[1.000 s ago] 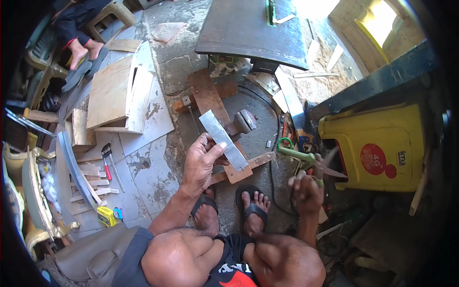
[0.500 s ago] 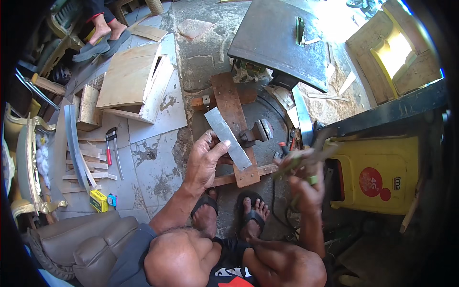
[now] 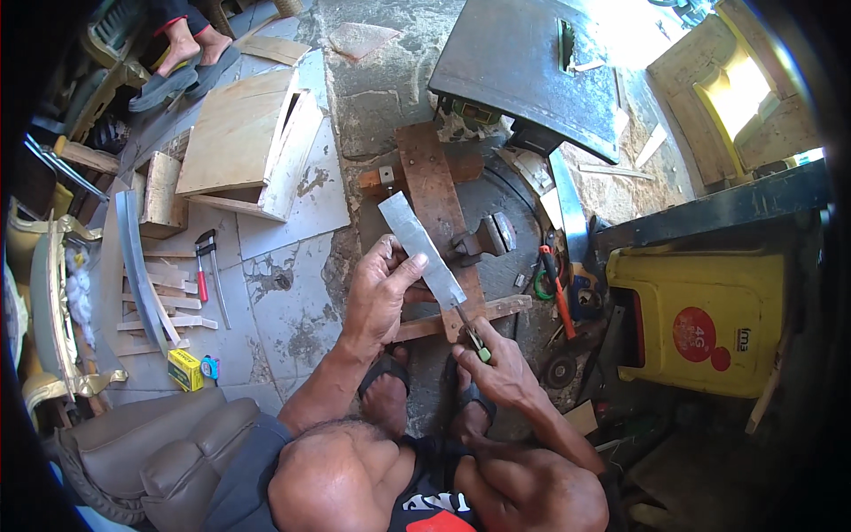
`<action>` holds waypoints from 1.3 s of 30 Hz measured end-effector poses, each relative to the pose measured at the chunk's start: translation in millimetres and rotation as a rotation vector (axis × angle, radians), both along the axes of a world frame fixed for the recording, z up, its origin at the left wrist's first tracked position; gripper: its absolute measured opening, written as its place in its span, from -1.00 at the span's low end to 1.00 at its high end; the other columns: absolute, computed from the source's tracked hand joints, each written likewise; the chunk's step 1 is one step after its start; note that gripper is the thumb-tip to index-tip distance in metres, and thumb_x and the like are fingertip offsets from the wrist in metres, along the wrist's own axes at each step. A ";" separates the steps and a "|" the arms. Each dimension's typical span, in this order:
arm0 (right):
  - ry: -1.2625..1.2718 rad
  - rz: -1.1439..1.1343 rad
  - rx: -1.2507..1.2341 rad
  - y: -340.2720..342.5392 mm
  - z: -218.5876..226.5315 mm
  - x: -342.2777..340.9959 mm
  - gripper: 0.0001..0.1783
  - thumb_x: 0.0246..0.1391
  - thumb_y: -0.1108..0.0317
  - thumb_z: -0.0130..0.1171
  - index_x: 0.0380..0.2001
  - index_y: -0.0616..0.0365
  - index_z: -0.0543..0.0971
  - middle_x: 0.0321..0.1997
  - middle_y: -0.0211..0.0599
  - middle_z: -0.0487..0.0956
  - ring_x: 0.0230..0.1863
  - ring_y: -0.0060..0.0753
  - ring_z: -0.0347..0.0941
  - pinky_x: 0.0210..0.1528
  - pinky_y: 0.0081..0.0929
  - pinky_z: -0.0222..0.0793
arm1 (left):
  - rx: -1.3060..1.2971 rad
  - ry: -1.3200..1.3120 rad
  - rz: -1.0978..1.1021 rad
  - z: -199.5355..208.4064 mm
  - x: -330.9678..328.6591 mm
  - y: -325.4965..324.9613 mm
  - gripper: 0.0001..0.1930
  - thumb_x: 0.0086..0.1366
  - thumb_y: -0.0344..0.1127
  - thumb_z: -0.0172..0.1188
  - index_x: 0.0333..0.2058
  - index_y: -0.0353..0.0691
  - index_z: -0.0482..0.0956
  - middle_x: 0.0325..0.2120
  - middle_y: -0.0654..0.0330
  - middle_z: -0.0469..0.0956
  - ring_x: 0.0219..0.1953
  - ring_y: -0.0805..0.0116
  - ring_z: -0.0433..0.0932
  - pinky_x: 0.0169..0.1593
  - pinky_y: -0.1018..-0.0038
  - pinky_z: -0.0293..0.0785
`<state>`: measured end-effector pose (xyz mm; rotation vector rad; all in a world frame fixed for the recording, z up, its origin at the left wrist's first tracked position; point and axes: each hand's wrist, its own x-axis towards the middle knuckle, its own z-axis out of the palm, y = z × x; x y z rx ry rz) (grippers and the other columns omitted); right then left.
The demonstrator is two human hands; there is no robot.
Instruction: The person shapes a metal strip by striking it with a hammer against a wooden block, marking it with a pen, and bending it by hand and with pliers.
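A flat, silvery metal strip (image 3: 415, 235) slants above the workbench block, pinched by my left hand (image 3: 379, 293) with the thumb on its face and the fingers behind. My right hand (image 3: 498, 365) is closed round a green-handled metal tool (image 3: 476, 340), whose slim grey tip meets the strip's lower end. The fingers cover most of this tool, so its exact kind cannot be made out. Under the strip lies a brown wooden board (image 3: 430, 173) with a small metal vise (image 3: 489, 238) at its right side.
An orange-handled tool (image 3: 558, 297) and a handsaw (image 3: 570, 208) lie right of the vise. A yellow plastic panel (image 3: 749, 306) stands at right, a black table (image 3: 523, 75) ahead. At left are a wooden box (image 3: 235, 142), a red-handled clamp (image 3: 202, 282) and another person's feet (image 3: 191, 58).
My right hand has swung left with the green-handled tool, from beside the yellow panel to the strip's lower end. The left hand and the strip stay nearly in place.
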<state>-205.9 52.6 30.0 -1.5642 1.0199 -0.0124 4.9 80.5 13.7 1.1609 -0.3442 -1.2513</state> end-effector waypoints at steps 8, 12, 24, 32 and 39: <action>0.009 0.003 -0.012 -2.0 -1.2 -3.2 -0.68 0.18 0.17 0.16 -0.18 0.20 0.41 -0.34 0.16 0.54 -0.19 0.33 0.49 -0.15 -0.04 0.37 | -0.011 0.021 -0.026 -1.7 -5.5 -2.3 -0.84 0.36 -0.38 0.18 -0.15 -0.27 0.47 -0.29 0.19 0.57 -0.27 0.45 0.62 -0.28 0.44 0.71; -0.002 0.001 0.009 -2.1 -6.0 -3.8 -0.68 0.18 0.18 0.15 -0.17 0.19 0.40 -0.31 0.17 0.55 -0.17 0.34 0.49 -0.14 -0.03 0.37 | 0.000 0.010 -0.045 -4.9 -6.4 -2.3 -0.85 0.37 -0.39 0.16 -0.14 -0.27 0.45 -0.27 0.18 0.57 -0.26 0.41 0.63 -0.26 0.39 0.72; -0.005 0.002 0.016 -1.6 -6.0 -3.8 -0.68 0.17 0.20 0.15 -0.17 0.20 0.40 -0.32 0.18 0.54 -0.18 0.35 0.48 -0.13 0.00 0.36 | 0.004 0.007 -0.053 -0.2 -8.4 -3.2 -0.85 0.37 -0.40 0.16 -0.14 -0.26 0.46 -0.27 0.18 0.57 -0.26 0.42 0.63 -0.25 0.40 0.71; 0.008 -0.001 0.000 -2.1 -2.6 -2.9 -0.68 0.17 0.20 0.16 -0.16 0.20 0.42 -0.32 0.17 0.55 -0.19 0.32 0.50 -0.12 -0.03 0.38 | 0.007 -0.001 -0.059 -3.1 -8.5 -2.8 -0.84 0.37 -0.40 0.16 -0.11 -0.26 0.46 -0.26 0.18 0.58 -0.24 0.41 0.63 -0.22 0.37 0.71; -0.004 0.005 -0.020 -1.9 -1.3 -2.4 -0.68 0.16 0.21 0.15 -0.13 0.19 0.43 -0.32 0.16 0.55 -0.20 0.31 0.50 -0.12 -0.04 0.39 | 0.005 -0.004 -0.065 -2.3 -8.0 -1.7 -0.83 0.36 -0.39 0.17 -0.11 -0.24 0.46 -0.25 0.20 0.58 -0.23 0.42 0.63 -0.22 0.35 0.70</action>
